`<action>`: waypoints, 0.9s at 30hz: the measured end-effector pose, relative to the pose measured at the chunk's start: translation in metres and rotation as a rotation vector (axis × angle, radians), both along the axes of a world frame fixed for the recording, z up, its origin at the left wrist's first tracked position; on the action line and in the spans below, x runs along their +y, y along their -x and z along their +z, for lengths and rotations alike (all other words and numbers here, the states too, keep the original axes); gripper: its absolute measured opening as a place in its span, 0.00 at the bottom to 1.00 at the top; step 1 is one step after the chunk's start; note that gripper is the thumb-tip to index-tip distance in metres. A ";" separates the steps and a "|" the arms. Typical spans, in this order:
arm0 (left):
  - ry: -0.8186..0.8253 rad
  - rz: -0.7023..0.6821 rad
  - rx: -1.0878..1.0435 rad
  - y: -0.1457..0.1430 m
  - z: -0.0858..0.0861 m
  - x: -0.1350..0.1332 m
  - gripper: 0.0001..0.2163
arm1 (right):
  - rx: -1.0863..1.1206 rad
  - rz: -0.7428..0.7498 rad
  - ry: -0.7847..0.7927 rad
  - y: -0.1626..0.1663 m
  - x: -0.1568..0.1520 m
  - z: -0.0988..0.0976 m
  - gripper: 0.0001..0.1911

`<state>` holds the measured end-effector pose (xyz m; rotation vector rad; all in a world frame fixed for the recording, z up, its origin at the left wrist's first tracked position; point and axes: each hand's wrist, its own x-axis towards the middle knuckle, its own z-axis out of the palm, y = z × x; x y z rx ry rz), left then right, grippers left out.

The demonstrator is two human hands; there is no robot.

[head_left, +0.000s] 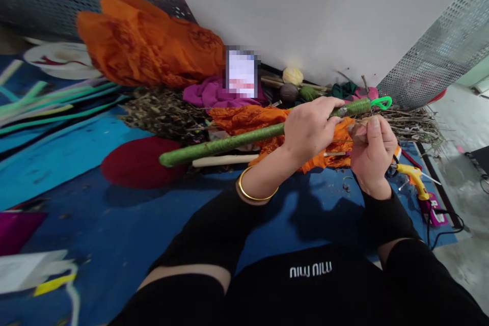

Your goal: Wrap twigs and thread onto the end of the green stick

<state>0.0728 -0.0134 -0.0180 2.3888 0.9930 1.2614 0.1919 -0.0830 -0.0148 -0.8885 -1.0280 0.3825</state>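
Note:
My left hand [310,125] is closed around a long stick wrapped in green [229,143], held slantwise above the table. A bright green loop [382,103] stands out from the stick's right end. Just below that end, my right hand [372,150] is pinched shut, thumb against the fingers. Whatever lies in that pinch is too small or too covered to name. Orange patterned cloth [244,119] spreads behind and under both hands. A pale wooden stick [225,160] lies on the table beneath the green one.
A dark red rounded object [139,163] sits at left on the blue table [153,229]. Dry twigs [416,125] and a yellow glue gun [414,175] with its cord are at right. Behind stand a bundled orange cloth [153,46], yarn balls [293,76] and a white board [305,10].

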 end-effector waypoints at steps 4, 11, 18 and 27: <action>-0.010 -0.006 0.014 -0.002 -0.004 0.003 0.16 | -0.099 -0.056 0.039 0.002 -0.005 -0.005 0.26; 0.126 -0.058 0.059 -0.003 0.000 0.005 0.16 | -0.516 0.112 0.100 -0.019 -0.016 0.011 0.21; 0.192 -0.060 0.031 -0.005 0.004 0.002 0.16 | -0.764 0.099 0.077 -0.059 -0.028 0.046 0.17; 0.248 -0.037 0.075 -0.005 0.006 0.000 0.17 | -0.822 0.145 0.051 -0.071 -0.032 0.047 0.18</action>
